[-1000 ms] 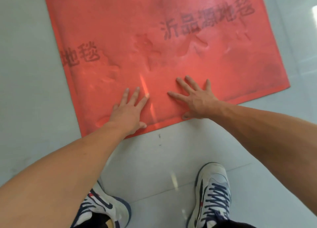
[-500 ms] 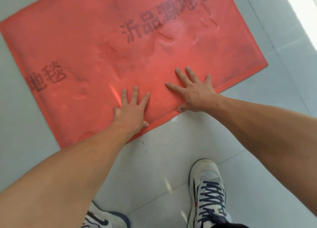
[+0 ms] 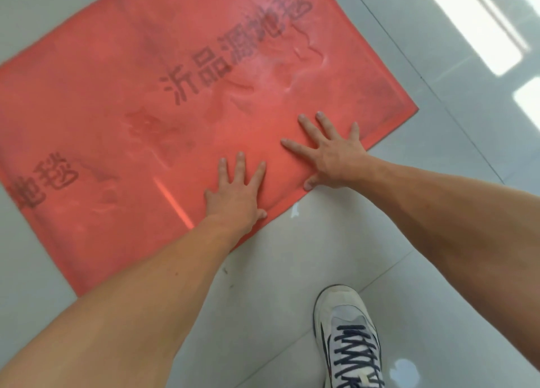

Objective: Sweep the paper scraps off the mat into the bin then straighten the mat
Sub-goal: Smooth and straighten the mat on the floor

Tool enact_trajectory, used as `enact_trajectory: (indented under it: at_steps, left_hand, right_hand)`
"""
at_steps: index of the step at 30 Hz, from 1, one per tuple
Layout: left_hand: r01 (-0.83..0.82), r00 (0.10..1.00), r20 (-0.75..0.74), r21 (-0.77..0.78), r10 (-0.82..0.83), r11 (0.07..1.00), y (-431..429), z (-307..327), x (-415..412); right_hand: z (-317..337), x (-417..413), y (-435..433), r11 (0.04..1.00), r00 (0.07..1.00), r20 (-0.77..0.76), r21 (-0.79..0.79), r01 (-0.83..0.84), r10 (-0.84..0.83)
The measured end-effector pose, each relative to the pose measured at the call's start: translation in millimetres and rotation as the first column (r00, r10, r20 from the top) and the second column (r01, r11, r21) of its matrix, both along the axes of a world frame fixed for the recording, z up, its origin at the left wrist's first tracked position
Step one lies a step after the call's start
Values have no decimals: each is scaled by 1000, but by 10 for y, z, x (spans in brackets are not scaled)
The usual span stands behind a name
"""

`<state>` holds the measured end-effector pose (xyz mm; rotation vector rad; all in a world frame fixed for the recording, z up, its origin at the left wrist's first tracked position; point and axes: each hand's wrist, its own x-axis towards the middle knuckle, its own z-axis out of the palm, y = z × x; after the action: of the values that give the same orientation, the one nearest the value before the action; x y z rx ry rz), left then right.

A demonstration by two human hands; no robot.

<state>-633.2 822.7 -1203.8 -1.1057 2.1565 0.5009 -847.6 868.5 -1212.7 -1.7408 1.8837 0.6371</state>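
**Mat squared by hand, scraps out of sight**

Both palms lie flat, fingers spread, on the red floor mat (image 3: 146,119): the left hand (image 3: 236,192) and right hand (image 3: 333,157) press near its closest edge. The mat sits askew to the tile lines; uneven pushing could bunch its rippled surface beyond the fingertips

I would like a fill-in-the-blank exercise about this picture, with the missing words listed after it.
1. Both hands, the left hand and the right hand, lie flat on the ____ mat.
2. The fingers of both hands are ____, not curled.
3. The mat lies on a grey ____ floor.
4. One ____ with dark laces shows at the lower right.

Missing words: red; spread; tiled; shoe
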Motion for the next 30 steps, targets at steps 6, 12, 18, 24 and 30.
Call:
enact_trajectory:
  at_steps: [6, 12, 18, 24, 30]
  left_hand:
    - [-16, 1000, 5, 31, 15, 999, -52, 95, -48]
    - [-8, 1000, -17, 40, 8, 999, -71, 39, 20]
    - [-45, 999, -4, 64, 46, 997, -46, 75, -41]
    - [-102, 991, -74, 75, 108, 992, -134, 277, 136]
    - [-232, 966, -108, 44, 236, 972, -315, 324, 530]
  right_hand:
    - [63, -133, -74, 999, 999, -24, 7, -41, 41]
    - [64, -506, -46, 995, 995, -62, 42, 85, -83]
    - [119, -356, -66, 996, 991, -116, 46, 78, -72]
    - [252, -202, -46, 999, 997, -67, 29, 35, -33]
    - [343, -33, -28, 949, 948, 45, 6, 314, -314]
